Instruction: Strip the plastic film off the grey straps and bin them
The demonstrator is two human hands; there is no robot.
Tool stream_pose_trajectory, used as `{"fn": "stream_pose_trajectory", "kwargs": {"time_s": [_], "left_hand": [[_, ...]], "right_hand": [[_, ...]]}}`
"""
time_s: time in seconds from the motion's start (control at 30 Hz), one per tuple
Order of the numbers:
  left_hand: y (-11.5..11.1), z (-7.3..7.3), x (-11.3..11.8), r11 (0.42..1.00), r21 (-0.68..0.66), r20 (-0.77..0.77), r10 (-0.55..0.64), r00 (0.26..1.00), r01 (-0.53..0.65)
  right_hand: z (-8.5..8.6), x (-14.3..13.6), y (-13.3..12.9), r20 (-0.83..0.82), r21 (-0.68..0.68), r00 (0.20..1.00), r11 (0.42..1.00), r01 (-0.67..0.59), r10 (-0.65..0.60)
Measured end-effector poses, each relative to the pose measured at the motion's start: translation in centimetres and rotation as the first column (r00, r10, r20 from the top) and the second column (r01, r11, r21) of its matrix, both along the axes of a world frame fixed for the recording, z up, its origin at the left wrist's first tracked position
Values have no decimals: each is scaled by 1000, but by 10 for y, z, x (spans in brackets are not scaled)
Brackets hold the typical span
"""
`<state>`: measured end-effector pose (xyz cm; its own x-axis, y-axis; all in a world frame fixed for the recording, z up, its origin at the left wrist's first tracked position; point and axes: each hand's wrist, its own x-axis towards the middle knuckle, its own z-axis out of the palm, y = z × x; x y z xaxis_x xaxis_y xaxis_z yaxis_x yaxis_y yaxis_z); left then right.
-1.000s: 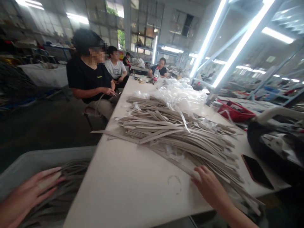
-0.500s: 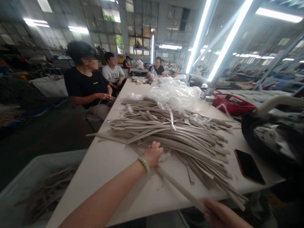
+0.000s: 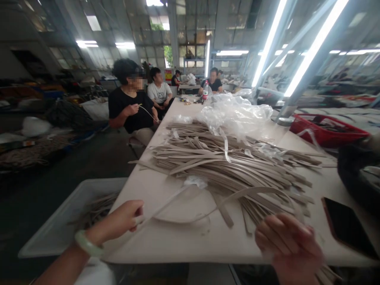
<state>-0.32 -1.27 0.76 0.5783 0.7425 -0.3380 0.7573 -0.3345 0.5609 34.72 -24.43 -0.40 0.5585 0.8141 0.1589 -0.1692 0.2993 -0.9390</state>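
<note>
My left hand (image 3: pixel 126 219), with a pale green bangle (image 3: pixel 89 243) on its wrist, is closed over the table's left edge. Its fingers pinch the end of a beige-grey strip (image 3: pixel 170 202). A strip (image 3: pixel 252 192) arches across the table toward my right hand (image 3: pixel 289 247), which is blurred, with its fingers curled together near the front edge. That strip runs in behind the right fingers, so the grip itself is partly hidden. Beyond both hands lies a big pile of flat beige-grey strips (image 3: pixel 208 158), some bound with clear plastic.
Crumpled clear plastic (image 3: pixel 234 113) covers the pile's far side. A phone (image 3: pixel 350 225) lies at right, near a red basket (image 3: pixel 329 130). Left of the table (image 3: pixel 184 241) stands a whitish bin (image 3: pixel 59 225) with strips inside. People sit along the far left, one holding a strip.
My left hand has moved left and toward me, off the pile's near edge. The right hand has risen and come further into view. The strip, straight before, now curves loosely. The view has turned left.
</note>
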Motion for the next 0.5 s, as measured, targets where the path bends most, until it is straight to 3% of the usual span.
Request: {"fn": "stream_pose_trajectory", "kwargs": {"time_s": [0.07, 0.1, 0.13, 0.17, 0.27, 0.4, 0.5], "left_hand": [[-8, -4, -26, 996, 31, -16, 80, 997, -79], [-13, -6, -34, 993, 51, -18, 106, 994, -105], [-19, -8, -38, 990, 71, -18, 125, 992, -124], [-26, -10, -39, 987, 89, -15, 134, 991, -132], [-46, -18, -34, 982, 126, 6, 144, 990, -143], [-65, -22, -46, 956, 175, 23, 233, 972, -233], [-74, -2, -86, 920, 222, -29, 336, 941, -322]], "right_hand": [[-1, -32, 58, 119, -66, 981, 987, -148, 155], [-6, -49, 86, 304, -169, 929, 972, -165, 210], [-13, -65, 112, 540, -300, 799, 947, -111, 265], [-22, -79, 135, 735, -420, 575, 907, -31, 360], [-50, -97, 188, 811, -510, 373, 857, 77, 450], [-66, -74, 224, 825, -553, 285, 801, 231, 487], [-61, -43, 241, 857, -513, 246, 800, 312, 453]]}}
